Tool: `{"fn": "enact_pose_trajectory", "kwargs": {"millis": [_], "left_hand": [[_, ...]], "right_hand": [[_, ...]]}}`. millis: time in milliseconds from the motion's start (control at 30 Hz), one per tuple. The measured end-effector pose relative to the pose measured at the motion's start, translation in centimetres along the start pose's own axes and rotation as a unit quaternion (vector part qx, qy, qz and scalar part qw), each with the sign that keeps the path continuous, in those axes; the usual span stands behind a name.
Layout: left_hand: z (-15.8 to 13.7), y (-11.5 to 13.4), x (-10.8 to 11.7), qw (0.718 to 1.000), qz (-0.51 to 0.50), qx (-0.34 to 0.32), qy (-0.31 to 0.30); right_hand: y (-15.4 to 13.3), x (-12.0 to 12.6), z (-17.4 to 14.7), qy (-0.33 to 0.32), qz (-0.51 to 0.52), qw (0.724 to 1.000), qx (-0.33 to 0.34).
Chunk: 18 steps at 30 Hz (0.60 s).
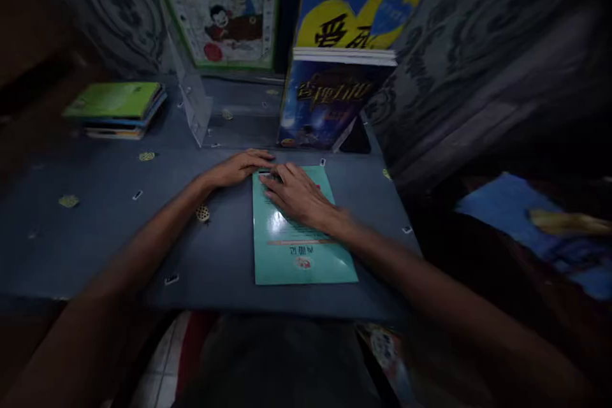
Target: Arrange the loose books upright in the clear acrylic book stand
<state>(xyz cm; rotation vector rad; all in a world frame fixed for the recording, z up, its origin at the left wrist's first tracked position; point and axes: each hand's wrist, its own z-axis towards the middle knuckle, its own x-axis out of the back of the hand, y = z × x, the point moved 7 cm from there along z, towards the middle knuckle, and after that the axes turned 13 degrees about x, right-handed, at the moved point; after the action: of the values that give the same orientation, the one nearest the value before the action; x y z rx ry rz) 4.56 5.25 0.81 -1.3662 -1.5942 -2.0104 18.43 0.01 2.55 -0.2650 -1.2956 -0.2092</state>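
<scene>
A teal-green book (306,264) lies closed and flat on the table, its printed text upside down from where I look. My right hand (299,196) rests on its upper part, fingers stretched toward the top left corner. My left hand (239,167) lies palm down at that same corner, its fingers extended along the top edge. The fingertips of both hands come close together there; whether they touch is hard to tell. A small black-and-white patch (264,173) shows on the cover by the right fingertips. Neither hand grips anything that I can see.
Behind the book, a dark blue book (329,99) and a blue-and-yellow book (368,9) stand upright near a clear acrylic stand (189,89). A green-bordered picture book (229,13) leans at the back. Stacked books (117,102) lie left on the grey-patterned table (105,229).
</scene>
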Motion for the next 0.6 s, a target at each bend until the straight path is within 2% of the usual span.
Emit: {"fn": "enact_pose_trajectory", "kwargs": {"millis": [167,300,600], "left_hand": [[0.4,-0.7,-0.5,1.000,-0.006,-0.005,0.010],[0.1,-0.5,-0.4,1.000,0.000,0.006,0.006],[0.1,-0.6,-0.6,0.999,0.022,0.017,0.029]], "right_hand": [[-2.1,-0.9,1.3,0.027,0.023,0.998,0.051],[-5.0,-0.2,-0.8,0.043,0.063,0.994,0.078],[-12.0,1.2,-6.0,0.030,0.111,0.989,0.094]]}}
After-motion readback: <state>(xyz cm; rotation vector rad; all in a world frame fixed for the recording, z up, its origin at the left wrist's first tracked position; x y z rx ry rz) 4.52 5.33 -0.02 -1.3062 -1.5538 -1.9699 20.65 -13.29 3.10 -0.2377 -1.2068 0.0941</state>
